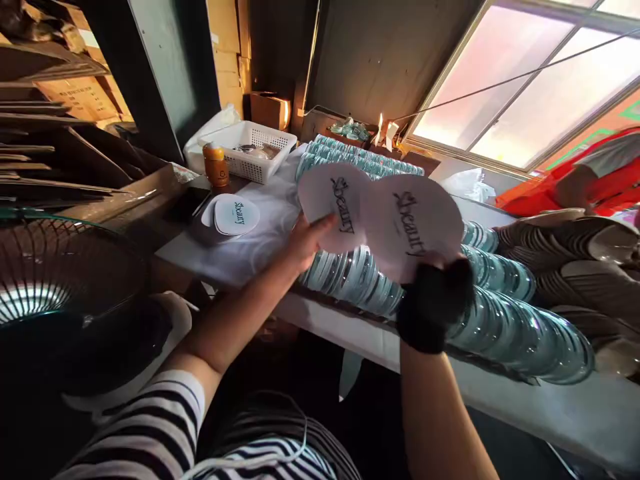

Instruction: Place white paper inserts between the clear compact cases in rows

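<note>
left hand (pixel 305 240); right hand (pixel 434 300) | two cards (pixel 380 217) | print "Beauty"

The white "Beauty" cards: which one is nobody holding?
The card lying on the table beside the orange bottle. The other two are held up, one in the left hand, one in the gloved right hand.

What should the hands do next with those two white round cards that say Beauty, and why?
Probably lay the left hand's white round paper card onto the small pile of matching cards on the white cloth. Each hand grips one card, the gloved right hand holding the other, and that pile lies nearest.
</note>
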`<state>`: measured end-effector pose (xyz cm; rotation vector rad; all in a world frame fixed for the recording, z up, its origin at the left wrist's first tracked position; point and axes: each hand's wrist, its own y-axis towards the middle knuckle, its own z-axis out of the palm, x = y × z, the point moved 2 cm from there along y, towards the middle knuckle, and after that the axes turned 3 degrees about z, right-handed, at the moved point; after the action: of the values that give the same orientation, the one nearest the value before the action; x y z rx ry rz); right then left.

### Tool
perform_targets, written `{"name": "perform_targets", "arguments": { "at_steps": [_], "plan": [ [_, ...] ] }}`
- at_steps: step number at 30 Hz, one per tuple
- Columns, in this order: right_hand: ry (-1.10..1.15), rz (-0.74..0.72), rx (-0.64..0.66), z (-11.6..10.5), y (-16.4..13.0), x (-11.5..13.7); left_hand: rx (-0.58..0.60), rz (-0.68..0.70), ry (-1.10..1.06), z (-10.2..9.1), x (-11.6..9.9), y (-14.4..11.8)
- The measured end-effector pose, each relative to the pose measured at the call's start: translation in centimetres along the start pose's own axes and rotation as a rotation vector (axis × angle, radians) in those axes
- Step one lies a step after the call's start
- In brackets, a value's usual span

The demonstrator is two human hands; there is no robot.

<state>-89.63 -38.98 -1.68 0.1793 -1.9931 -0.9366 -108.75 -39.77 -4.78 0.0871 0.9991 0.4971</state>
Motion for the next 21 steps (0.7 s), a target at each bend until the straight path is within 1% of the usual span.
{"name": "perform_targets", "arguments": {
  "at_steps": [1, 2, 3, 4, 5, 6, 7, 8, 9, 11, 13, 14, 15, 16, 18, 21],
  "plan": [
    [-0.090, -0.019, -0.080, -1.8, 0.0, 0.2, -0.038, 0.036, -0.010, -0.9, -0.6, 0.9],
    [-0.193, -0.043, -0.108, -3.6, -0.4, 0.5, -0.072, 0.081, -0.003, -1.9, -1.2, 1.9],
    [-0.295, -0.072, -0.075, -5.3, -1.1, 1.0, -0.086, 0.121, 0.016, -3.0, -1.8, 3.1],
    [-0.380, -0.104, 0.012, -6.6, -2.2, 1.5, -0.075, 0.143, 0.046, -3.9, -2.2, 4.2],
    [-0.431, -0.125, 0.136, -7.6, -3.5, 2.0, -0.049, 0.143, 0.078, -4.7, -2.4, 5.2],
    [-0.446, -0.132, 0.268, -8.1, -4.8, 2.4, -0.015, 0.121, 0.104, -5.4, -2.4, 6.1],
    [-0.438, -0.126, 0.389, -8.1, -6.2, 2.7, 0.017, 0.086, 0.122, -5.8, -2.2, 6.7],
    [-0.425, -0.117, 0.471, -7.6, -7.3, 2.9, 0.041, 0.051, 0.135, -6.1, -1.9, 7.1],
    [-0.420, -0.109, 0.524, -6.6, -8.2, 3.1, 0.052, 0.023, 0.143, -6.1, -1.5, 7.2],
    [-0.451, -0.093, 0.592, -3.6, -9.3, 3.3, 0.043, -0.005, 0.151, -5.9, -0.9, 6.8],
    [-0.512, -0.075, 0.665, -0.1, -9.3, 3.6, -0.003, 0.004, 0.161, -5.6, -0.7, 6.0],
    [-0.528, -0.068, 0.736, 1.5, -9.1, 3.6, -0.028, 0.006, 0.163, -5.6, -0.7, 5.8],
    [-0.533, -0.060, 0.788, 2.8, -8.8, 3.6, -0.067, 0.024, 0.166, -5.7, -0.8, 5.7],
    [-0.518, -0.047, 0.821, 3.7, -8.4, 3.4, -0.081, 0.030, 0.165, -5.9, -0.8, 5.8],
    [-0.465, -0.058, 0.842, 4.5, -7.9, 3.1, -0.138, 0.097, 0.157, -6.4, -0.7, 6.5],
    [-0.363, -0.016, 0.789, 3.7, -8.3, 2.6, -0.247, 0.318, 0.056, -7.4, -0.1, 7.3]
  ]
}}
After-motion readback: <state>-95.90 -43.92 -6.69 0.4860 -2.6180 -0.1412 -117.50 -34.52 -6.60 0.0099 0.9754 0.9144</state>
